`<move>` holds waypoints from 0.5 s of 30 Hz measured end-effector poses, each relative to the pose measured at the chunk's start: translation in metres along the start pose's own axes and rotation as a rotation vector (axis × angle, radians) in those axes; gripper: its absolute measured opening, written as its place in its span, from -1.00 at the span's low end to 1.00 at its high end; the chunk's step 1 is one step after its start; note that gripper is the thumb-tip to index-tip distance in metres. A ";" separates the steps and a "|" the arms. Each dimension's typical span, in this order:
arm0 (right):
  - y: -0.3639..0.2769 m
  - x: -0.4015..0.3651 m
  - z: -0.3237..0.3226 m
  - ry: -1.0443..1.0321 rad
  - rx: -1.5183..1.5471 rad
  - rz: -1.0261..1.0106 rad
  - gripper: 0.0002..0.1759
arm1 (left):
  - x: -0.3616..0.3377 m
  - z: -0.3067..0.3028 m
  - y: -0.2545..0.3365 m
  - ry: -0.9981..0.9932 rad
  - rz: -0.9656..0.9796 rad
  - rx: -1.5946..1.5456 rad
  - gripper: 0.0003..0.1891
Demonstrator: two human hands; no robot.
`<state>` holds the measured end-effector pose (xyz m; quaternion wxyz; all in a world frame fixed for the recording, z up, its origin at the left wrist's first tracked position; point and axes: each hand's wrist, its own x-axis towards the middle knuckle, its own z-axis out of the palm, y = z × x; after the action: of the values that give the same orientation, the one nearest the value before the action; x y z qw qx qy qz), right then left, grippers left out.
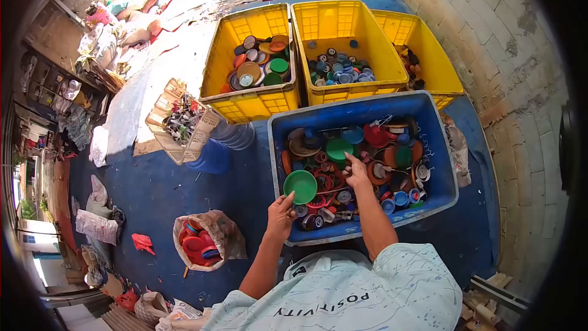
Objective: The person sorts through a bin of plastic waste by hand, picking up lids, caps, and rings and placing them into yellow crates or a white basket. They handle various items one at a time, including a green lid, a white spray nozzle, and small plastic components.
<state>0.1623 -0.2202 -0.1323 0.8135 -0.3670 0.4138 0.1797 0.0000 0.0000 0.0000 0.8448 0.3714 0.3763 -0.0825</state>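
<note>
Over the near left part of a blue bin [364, 232] full of mixed plastic lids and caps, my left hand [281, 216] holds a green lid [301, 187] by its lower left edge. My right hand [357, 173] is above the middle of the bin, its fingers at the lower right edge of a second green lid [339, 149]. Whether the fingers grip that lid or only touch it is hard to make out. Around both hands lie red, orange, blue and brown lids and small caps.
Behind the blue bin stand yellow bins with lids [249, 107], with small caps [358, 89] and with dark items [444, 89]. To the left are a beige crate [179, 124] on blue containers and a sack of red lids [226, 233]. A block wall [520, 110] runs along the right.
</note>
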 end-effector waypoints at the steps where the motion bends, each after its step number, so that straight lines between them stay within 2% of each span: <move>1: -0.001 -0.010 0.000 -0.003 0.014 -0.005 -0.69 | 0.002 0.002 0.002 0.001 0.005 -0.001 -0.83; 5: -0.006 -0.067 -0.025 -0.138 -0.012 -0.041 -0.79 | -0.031 0.007 -0.012 0.006 0.045 -0.025 -0.84; 10: 0.016 -0.121 -0.038 -0.342 -0.031 0.041 -0.90 | -0.072 -0.012 -0.014 0.073 0.077 -0.127 -0.84; 15: 0.038 -0.179 -0.020 -0.445 -0.088 0.079 -0.91 | -0.072 -0.050 -0.008 0.074 0.097 -0.151 -0.82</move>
<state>0.0224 -0.2074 -0.0130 0.8602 -0.3372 0.2299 0.3056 -0.0829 0.0182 0.0240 0.8589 0.3271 0.3941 0.0009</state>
